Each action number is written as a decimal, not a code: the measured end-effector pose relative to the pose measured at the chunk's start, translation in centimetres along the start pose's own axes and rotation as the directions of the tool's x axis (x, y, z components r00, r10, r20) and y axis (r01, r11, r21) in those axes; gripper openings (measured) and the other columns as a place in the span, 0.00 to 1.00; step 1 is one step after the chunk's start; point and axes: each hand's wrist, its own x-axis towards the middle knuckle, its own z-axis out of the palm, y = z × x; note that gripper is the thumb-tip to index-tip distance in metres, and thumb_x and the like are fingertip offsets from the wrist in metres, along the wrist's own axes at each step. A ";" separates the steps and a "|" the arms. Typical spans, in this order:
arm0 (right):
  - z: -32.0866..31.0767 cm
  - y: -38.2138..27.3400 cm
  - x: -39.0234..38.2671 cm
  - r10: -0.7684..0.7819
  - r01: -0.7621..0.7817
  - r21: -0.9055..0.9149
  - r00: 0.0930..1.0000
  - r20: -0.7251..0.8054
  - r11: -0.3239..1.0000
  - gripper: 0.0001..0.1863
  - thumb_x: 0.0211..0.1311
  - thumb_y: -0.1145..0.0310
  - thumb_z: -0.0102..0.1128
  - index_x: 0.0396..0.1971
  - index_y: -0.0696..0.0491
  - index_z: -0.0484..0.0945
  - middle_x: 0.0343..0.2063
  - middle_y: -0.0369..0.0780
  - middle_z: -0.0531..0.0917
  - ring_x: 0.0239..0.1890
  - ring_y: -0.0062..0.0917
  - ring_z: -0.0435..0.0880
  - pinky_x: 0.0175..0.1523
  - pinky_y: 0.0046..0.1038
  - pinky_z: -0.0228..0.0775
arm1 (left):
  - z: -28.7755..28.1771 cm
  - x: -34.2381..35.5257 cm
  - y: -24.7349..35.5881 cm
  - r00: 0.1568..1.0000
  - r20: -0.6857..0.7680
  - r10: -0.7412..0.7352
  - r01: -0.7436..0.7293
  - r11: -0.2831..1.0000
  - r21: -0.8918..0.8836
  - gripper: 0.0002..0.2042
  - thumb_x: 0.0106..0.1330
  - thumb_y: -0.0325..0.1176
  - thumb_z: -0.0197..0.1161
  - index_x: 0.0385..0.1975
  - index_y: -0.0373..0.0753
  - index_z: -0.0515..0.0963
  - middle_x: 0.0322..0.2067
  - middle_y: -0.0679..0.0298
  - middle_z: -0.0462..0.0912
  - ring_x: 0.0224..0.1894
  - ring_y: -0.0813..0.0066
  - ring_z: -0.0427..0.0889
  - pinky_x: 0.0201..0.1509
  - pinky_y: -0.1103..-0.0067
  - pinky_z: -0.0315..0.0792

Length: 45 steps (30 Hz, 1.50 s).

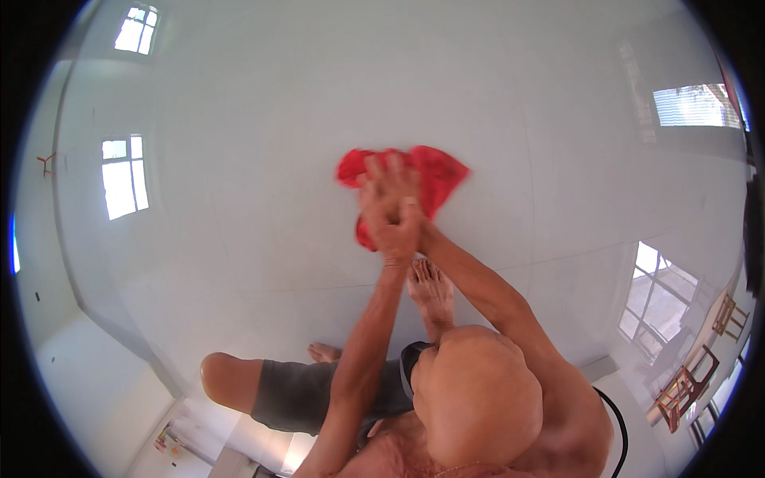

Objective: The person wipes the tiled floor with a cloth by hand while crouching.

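Note:
A crumpled red cloth point(440, 174) lies on the glossy pale floor point(271, 199), near the middle of the head view. Pressed onto it is my right hand point(389, 177), its fingers stretched forward and slightly blurred. My left hand point(394, 234) lies over the back of that hand near the wrist, its thumb and fingers closed around it. Both arms reach forward and cross at the hands. The palm side of my right hand is hidden, as is the cloth beneath it.
My bare foot point(431, 295) stands just behind the cloth, and my bent knee point(227, 381) is at the lower left. Wooden chairs point(687, 388) stand at the far right. Bright window reflections point(125, 177) show on the floor. A pale wall edge runs along the left.

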 end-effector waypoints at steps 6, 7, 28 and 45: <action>-5.5 11.1 -14.7 0.341 -0.453 -0.254 0.858 -0.383 0.854 0.28 0.70 0.57 0.59 0.66 0.53 0.73 0.74 0.52 0.66 0.70 0.65 0.65 0.58 0.75 0.62 | 9.5 -8.1 6.2 0.745 0.644 0.174 -0.102 0.984 -0.147 0.42 0.58 0.38 0.73 0.75 0.45 0.65 0.76 0.44 0.57 0.78 0.37 0.54 0.80 0.54 0.56; -7.9 11.8 -16.0 0.377 -0.517 -0.262 0.816 -0.439 0.815 0.28 0.70 0.58 0.59 0.66 0.53 0.73 0.74 0.53 0.66 0.70 0.65 0.65 0.58 0.75 0.62 | 10.8 -9.4 6.6 0.675 0.708 0.207 -0.147 0.978 -0.147 0.42 0.59 0.39 0.73 0.76 0.44 0.64 0.76 0.44 0.57 0.78 0.37 0.54 0.81 0.54 0.55; 2.6 -11.6 -1.8 -0.216 0.213 0.042 0.966 0.141 0.976 0.24 0.68 0.64 0.58 0.62 0.55 0.77 0.72 0.56 0.67 0.70 0.65 0.65 0.60 0.69 0.64 | -13.6 -1.5 -1.6 0.935 -0.190 -0.299 0.272 0.949 -0.158 0.22 0.80 0.36 0.52 0.69 0.33 0.70 0.73 0.45 0.68 0.75 0.52 0.65 0.78 0.61 0.60; -9.8 11.4 -2.4 0.250 -0.249 -0.020 0.967 0.053 0.968 0.10 0.71 0.71 0.59 0.29 0.55 0.71 0.25 0.49 0.81 0.26 0.49 0.81 0.33 0.47 0.73 | -5.9 -0.5 -3.2 0.974 -0.131 0.187 -0.047 0.726 0.686 0.39 0.59 0.38 0.75 0.73 0.43 0.68 0.72 0.38 0.62 0.73 0.40 0.63 0.72 0.49 0.58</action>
